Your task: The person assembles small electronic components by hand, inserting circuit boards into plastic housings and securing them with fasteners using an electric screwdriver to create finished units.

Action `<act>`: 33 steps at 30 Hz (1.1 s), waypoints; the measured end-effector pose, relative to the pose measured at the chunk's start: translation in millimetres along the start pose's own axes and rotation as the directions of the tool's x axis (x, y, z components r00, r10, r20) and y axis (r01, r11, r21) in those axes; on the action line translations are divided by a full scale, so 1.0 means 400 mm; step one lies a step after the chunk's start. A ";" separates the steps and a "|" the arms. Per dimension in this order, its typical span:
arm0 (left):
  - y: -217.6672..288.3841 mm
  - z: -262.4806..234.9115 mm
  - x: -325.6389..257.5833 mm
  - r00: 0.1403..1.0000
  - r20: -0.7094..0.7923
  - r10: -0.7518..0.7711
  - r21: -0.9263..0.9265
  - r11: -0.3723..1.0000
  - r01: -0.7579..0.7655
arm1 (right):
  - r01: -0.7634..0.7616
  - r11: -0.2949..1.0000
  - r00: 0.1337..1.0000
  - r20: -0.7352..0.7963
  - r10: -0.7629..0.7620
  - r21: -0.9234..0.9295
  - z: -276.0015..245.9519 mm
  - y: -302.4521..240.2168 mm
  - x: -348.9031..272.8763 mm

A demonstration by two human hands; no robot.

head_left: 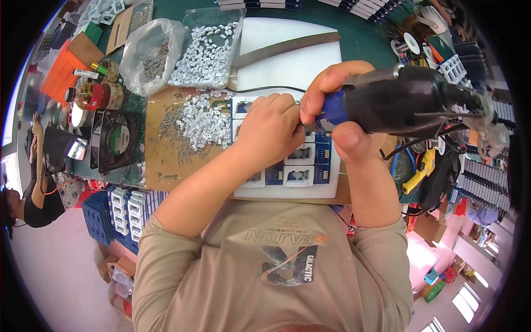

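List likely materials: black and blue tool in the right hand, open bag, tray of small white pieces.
Tool: probably hard plastic; smooth black housing, soft highlights, blue collar.
Bag: likely thin plastic film; translucent, wrinkled.
Tray: seemingly rigid plastic; see-through walls, glossy edges.

Surface (362, 50): green top. Brown cardboard sheet (157, 160) on it, carrying loose screws (172, 127) and a heap of small white parts (202, 127). White foam pad (315, 192) at near edge, blue boards (322, 157) on top. Far side: clear tray (196, 17), plastic bag (133, 66), second foam slab (276, 33). Black fan (116, 141) left of cardboard, wire spool (411, 42) far right.
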State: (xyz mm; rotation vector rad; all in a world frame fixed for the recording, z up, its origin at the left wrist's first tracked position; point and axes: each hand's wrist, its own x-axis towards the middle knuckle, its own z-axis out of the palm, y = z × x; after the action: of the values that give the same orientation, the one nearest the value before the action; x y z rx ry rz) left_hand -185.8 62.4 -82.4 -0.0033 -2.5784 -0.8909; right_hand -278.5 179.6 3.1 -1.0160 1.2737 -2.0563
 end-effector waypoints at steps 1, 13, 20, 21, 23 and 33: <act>0.001 0.000 0.000 1.000 0.008 -0.004 0.008 1.000 0.004 | 0.005 1.000 1.000 -0.006 -0.005 -0.006 0.001 0.002 0.000; 0.012 -0.076 -0.005 0.992 0.125 0.028 -0.100 0.995 -0.015 | 0.329 0.943 0.938 0.099 -0.333 0.055 -0.091 -0.001 -0.031; -0.038 -0.315 -0.153 0.975 -0.136 -0.173 0.060 0.981 0.183 | 0.195 0.980 0.974 -0.109 -0.197 -0.027 -0.188 -0.015 -0.130; -0.044 -0.340 -0.187 0.955 -0.091 -0.283 0.100 0.951 0.291 | 0.196 0.980 0.974 -0.111 -0.197 -0.014 -0.196 -0.007 -0.140; -0.057 -0.365 -0.244 0.917 -0.044 -0.396 0.149 0.905 0.397 | 0.150 0.981 0.975 -0.148 -0.167 -0.121 -0.207 0.011 -0.156; -0.055 -0.400 -0.395 0.678 -0.106 -0.727 0.268 0.636 0.724 | 0.137 0.989 0.982 -0.138 -0.130 0.045 -0.232 0.025 -0.166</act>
State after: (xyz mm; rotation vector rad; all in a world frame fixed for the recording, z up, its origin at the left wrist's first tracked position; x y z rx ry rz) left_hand 16.6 -29.4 -41.9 1.2106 -2.6904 -0.7201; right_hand -314.0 272.5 -53.4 -0.9766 1.2377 -2.2831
